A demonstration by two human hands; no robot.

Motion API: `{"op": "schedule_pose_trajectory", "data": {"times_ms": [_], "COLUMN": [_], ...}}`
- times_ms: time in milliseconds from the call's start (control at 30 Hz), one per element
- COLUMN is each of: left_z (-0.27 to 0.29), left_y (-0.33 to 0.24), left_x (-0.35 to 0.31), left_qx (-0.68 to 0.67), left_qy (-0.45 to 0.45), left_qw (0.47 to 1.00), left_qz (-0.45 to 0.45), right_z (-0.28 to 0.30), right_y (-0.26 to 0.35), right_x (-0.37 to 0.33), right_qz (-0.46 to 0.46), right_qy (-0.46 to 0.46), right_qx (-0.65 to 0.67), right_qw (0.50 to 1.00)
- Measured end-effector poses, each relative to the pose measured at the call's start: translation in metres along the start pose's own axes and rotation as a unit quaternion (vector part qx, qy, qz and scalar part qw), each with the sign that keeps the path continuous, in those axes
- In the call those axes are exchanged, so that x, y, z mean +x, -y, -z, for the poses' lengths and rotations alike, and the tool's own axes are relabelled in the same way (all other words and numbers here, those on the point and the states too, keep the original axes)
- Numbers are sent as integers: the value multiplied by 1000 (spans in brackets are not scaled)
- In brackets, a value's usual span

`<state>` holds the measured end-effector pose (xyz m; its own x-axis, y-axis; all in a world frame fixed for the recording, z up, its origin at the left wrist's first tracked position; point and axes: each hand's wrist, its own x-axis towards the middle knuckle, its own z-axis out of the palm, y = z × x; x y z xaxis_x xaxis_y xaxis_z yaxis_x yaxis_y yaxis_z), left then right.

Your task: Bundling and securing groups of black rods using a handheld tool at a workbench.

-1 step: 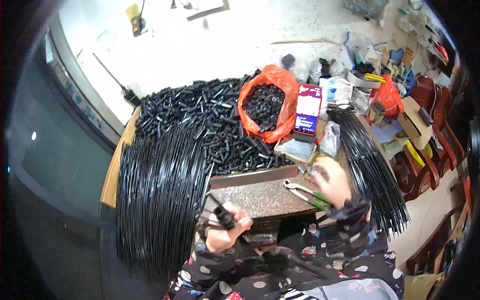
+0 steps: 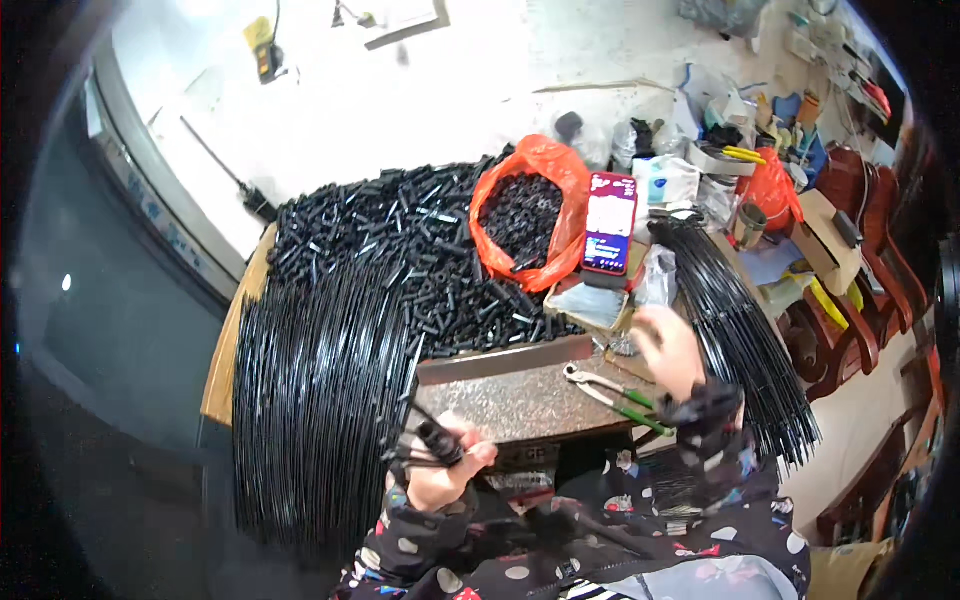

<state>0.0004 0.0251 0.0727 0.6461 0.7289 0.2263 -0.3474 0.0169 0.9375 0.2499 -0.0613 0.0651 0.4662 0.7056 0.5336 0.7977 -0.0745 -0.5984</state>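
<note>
At the near edge of the table my left hand (image 2: pixel 440 482) is closed around a black tubular plastic piece (image 2: pixel 438 440) with thin black rods beside it. To the right, my right hand (image 2: pixel 672 352) is over the table, close to some small metal pieces (image 2: pixel 622 345). Its fingertips are blurred, so whether they hold anything is unclear. Just left of that wrist lies a pair of pliers (image 2: pixel 610 392) with green handles, jaws pointing left. Beyond my left hand spreads a heap of short black tubes (image 2: pixel 370 220).
Long thin black rods (image 2: pixel 320 410) hang over the table's left front, and another bundle (image 2: pixel 740 320) lies at right. An orange bag (image 2: pixel 545 155) holds small black parts. Next to it stand a phone (image 2: pixel 610 222) and a shallow box (image 2: pixel 590 302). A metal strip (image 2: pixel 505 358) borders the heap.
My right hand has drawn slightly away from the small metal pieces, which now show more. My left hand keeps its grip, with the black piece turned a little. The view has shifted slightly.
</note>
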Motion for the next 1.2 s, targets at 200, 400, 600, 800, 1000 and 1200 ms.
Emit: {"op": "schedule_pose_trajectory", "data": {"times_ms": [200, 400, 600, 800, 1000, 1200], "left_z": [9, 16, 21, 16, 23, 25], "left_y": [10, 8, 17, 17, 25, 21], "left_x": [3, 8, 8, 13, 8, 0], "left_qx": [-19, 90, 85, 35, 34, 20], "left_qy": [35, 37, 9, 0, 42, 39], "left_qw": [999, 995, 994, 996, 996, 997], "left_qz": [-3, 23, 74, 83, 77, 61], "right_z": [-10, -18, -26, -23, -35, -19], "right_y": [-61, -80, -92, -97, -122, -89], "right_x": [36, 36, 35, 69, 120, 134], "right_qz": [24, -102, 62, -196, -401, -402], "right_qy": [85, 168, 62, 118, 83, 78], "right_qx": [-321, -319, -386, -108, -259, -205], "right_qw": [943, 927, 918, 967, 875, 889]}}
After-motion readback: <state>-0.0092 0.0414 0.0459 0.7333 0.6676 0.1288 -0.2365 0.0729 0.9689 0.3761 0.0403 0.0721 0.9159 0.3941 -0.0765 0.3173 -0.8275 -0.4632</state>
